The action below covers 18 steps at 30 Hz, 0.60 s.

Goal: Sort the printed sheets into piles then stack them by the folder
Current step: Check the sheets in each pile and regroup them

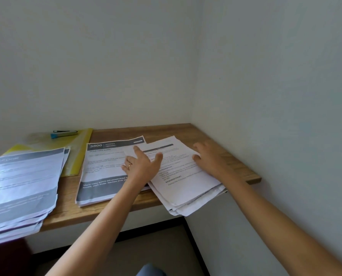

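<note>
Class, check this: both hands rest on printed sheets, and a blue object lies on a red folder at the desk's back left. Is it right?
No: the head view shows the folder is yellow, not red. The left hand and right hand rest on printed sheets, and the blue object lies on it.

Bare forearms, one ring (pixel 129 166).
The gold ring sits on a finger of the left hand (pixel 142 166); blue-grey cloth (pixel 150 270) shows at the near edge.
</note>
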Motion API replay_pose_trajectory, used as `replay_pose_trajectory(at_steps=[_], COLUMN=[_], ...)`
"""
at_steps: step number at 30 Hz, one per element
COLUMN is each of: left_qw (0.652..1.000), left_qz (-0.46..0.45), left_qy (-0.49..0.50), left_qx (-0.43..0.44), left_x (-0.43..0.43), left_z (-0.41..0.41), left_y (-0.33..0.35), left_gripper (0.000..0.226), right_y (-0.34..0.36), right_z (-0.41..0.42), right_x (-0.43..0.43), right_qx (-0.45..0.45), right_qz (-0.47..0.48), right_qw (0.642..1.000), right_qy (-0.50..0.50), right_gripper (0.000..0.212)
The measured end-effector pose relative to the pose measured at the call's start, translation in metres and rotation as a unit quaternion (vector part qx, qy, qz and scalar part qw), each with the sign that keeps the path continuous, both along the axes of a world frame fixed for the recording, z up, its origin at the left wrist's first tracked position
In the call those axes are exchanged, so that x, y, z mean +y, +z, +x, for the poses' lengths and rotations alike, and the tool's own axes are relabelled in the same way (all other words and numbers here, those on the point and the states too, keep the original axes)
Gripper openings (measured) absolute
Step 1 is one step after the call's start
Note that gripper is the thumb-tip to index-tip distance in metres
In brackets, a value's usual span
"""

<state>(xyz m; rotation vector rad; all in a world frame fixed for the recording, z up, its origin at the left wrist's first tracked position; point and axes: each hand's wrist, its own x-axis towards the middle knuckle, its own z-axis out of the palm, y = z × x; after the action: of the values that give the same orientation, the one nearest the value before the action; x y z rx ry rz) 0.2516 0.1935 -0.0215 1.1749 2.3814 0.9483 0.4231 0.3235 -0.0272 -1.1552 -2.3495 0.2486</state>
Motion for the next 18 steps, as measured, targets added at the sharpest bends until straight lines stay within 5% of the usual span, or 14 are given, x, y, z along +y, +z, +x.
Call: replay_pose_trajectory(at_steps=[4, 9, 18], left_qw=[0.998, 0.994, 0.985], left_qz=[-0.056, -0.105, 0.128], left_qy=[0.003, 0.019, 0.038], left_qx=[0.020, 0.036, -0.108], left_x=[-0.002, 0.003, 0.013], left_z=[0.003, 0.007, 0.006], left_y=[0.005, 0.005, 0.007], left_gripper=[0.099, 0.107, 0.097], right_y=[-0.011, -0.010, -0.007], right_z=[0.000, 0.001, 0.002], right_x=[-0.002, -0.009, -0.013], right_qx=[-0.155, -0.172, -0.161], right_qz=[-0.030, -0.075, -0.062], right_qw=[0.987, 0.982, 0.985], right_qy=[0.012, 0.019, 0.013], right_gripper=[0.053, 0.053, 0.053])
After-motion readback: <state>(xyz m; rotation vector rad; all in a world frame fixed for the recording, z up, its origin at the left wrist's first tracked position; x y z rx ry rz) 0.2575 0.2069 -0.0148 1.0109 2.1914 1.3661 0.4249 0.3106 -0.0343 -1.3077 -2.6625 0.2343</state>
